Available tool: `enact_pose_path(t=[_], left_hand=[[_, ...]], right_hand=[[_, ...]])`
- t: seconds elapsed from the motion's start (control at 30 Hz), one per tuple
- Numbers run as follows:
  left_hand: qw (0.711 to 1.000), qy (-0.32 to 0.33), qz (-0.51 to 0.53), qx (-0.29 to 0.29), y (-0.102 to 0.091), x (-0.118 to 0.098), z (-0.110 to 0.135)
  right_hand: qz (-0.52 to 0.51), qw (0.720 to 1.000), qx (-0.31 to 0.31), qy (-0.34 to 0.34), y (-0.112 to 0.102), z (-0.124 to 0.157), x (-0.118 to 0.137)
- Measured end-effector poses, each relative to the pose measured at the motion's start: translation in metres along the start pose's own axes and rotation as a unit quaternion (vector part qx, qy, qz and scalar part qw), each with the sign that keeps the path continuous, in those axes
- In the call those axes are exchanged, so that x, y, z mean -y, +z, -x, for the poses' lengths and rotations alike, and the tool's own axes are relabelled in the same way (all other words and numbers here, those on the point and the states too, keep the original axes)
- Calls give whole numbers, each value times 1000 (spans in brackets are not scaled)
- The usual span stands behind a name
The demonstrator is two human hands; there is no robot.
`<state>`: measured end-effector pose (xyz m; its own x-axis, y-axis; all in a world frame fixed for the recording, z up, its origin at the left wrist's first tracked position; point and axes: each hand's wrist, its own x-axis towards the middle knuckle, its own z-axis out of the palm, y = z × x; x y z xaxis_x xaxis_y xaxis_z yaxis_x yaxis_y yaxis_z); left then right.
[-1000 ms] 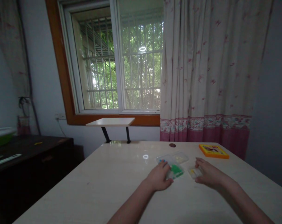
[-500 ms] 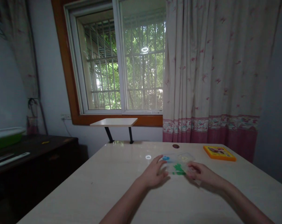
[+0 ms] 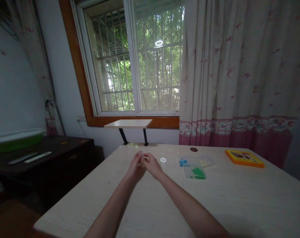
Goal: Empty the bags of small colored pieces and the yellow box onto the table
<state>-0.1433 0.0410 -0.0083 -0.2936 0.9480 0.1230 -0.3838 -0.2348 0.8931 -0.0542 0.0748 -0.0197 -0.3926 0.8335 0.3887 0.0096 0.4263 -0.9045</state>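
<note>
Meeting above the table (image 3: 239, 198), approx. mid-left of its top, the left hand (image 3: 136, 166) & right hand (image 3: 152, 166) press fingertips together, pinching a small pale piece (image 3: 143, 158) between them; too small to tell what it is. To the right lie clear bags w/ blue bits (image 3: 183, 162) & green bits (image 3: 195, 172), apart from both hands. An orange box (image 3: 244, 158) sits by the far right edge.

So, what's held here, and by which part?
Left hand and right hand seem to pinch a small pale item between them; which part cannot be told.
</note>
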Motion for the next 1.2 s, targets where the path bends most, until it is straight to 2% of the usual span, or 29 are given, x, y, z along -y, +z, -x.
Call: enact_pose_path(t=[0.1, 0.2, 0.47, 0.57, 0.7, 0.97, 1.2], left_hand=[[1000, 16, -12, -23, -25, -1, -13], [999, 29, -27, -24, -36, 3, -19], [986, 94, -133, 26, -28, 19, -12], [964, 145, -220, 34, -31, 19, -12], [944, 162, -282, 48, -33, 19, -16], [948, 165, -270, 43, -30, 20, -19], [963, 145, -223, 40, -28, 17, -19]], right_hand=[[36, 999, -6, -2, 22, -2, -9], [40, 999, 5, -1, 24, 2, -15], [30, 1000, -1, -4, 11, 6, -21], [19, 1000, -7, 8, 13, 5, -27], [45, 999, -20, 19, 12, 5, -30], [51, 999, -9, 12, 7, 4, -31], [0, 1000, 16, 5, 3, 5, -28]])
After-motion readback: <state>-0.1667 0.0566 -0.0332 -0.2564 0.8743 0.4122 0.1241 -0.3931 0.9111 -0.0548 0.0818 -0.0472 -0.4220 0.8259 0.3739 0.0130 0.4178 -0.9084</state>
